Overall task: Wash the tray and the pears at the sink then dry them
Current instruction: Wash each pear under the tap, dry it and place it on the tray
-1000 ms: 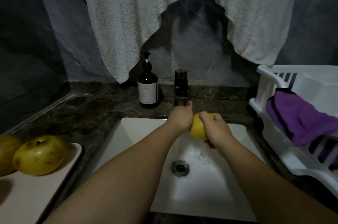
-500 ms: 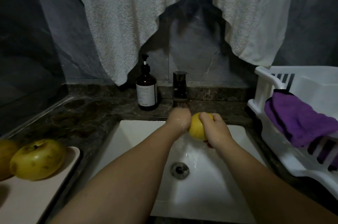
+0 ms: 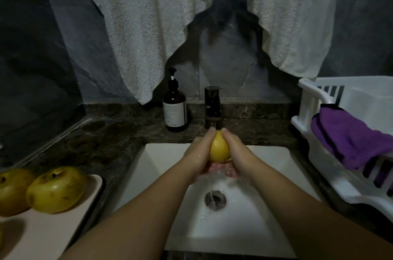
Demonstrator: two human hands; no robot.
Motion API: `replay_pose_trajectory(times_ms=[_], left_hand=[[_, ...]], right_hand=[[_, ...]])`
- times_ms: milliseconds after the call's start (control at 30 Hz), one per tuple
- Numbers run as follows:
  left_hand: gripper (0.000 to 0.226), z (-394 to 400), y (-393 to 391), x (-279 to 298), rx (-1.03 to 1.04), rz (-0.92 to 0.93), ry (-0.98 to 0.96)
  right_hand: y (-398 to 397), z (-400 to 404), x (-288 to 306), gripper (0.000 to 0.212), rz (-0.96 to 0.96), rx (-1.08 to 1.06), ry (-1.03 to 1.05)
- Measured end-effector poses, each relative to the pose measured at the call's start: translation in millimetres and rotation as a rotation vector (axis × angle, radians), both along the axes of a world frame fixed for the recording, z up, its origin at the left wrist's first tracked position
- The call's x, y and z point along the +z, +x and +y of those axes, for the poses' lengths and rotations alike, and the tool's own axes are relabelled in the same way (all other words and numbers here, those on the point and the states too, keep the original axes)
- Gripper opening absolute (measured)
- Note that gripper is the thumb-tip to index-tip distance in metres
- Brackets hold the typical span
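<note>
Both hands have closed in around the smooth yellow pear (image 3: 219,149) since a second ago: then the left hand (image 3: 198,154) sat against its left flank and the right hand (image 3: 235,154) clasped it from the right and over the top, whereas now the two cup it symmetrically, palms on either side, fingers (image 3: 209,135) meeting at the far tip just under the dark square tap (image 3: 212,104). Each hand's fingers are curled round the fruit, grasping it between them over the middle of the white rectangular sink (image 3: 265,206), well above the metal drain (image 3: 215,199), where a thin stream of water falls. I would judge this pear is being rubbed under the running water, so the washing is only partly done. Two more pears, a blotchy yellow-green one (image 3: 56,189) and another (image 3: 11,190) to its left and touching it, sit on the pale pink flat tray (image 3: 53,230) on the dark marbled worktop (image 3: 110,138) at near left; they look unwashed, and the tray itself has yet to reach the sink. Drying has not begun: a purple cloth (image 3: 348,138) lies draped in the white plastic dish rack (image 3: 314,111) on the right, and a white terry towel (image 3: 180,15) hangs on the far wall. The amber pump bottle (image 3: 174,108) left of the tap bears a pale label, but its print is too small to read.
</note>
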State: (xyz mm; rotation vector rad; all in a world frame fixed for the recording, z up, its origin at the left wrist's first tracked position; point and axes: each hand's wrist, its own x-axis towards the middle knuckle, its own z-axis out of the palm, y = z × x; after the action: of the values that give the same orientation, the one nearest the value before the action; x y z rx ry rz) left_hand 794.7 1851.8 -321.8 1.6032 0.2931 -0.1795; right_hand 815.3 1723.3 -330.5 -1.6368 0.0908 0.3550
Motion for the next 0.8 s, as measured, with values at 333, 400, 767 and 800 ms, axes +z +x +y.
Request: replay_pose_trajectory(times_ms=[333,400,767,800], left_hand=[[0.042,11.5,6.1,-7.0,0.081,-0.133,0.194],[0.042,9.1,5.5,-5.2,0.068,-0.130,0.159],[0.059,11.8,-0.3,-6.4,0.016,0.034,-0.121],[0.056,12.2,-1.1,-5.4,0.011,0.037,-0.157]], right_hand=[[-0.8,11.5,-0.6,0.051,0.037,0.008,-0.005],[2.4,13.2,-0.1,0.044,-0.017,-0.021,-0.010],[1.4,12.5,-2.4,0.033,-0.318,0.032,-0.193],[1.9,12.2,-3.5,0.032,-0.338,0.040,-0.201]])
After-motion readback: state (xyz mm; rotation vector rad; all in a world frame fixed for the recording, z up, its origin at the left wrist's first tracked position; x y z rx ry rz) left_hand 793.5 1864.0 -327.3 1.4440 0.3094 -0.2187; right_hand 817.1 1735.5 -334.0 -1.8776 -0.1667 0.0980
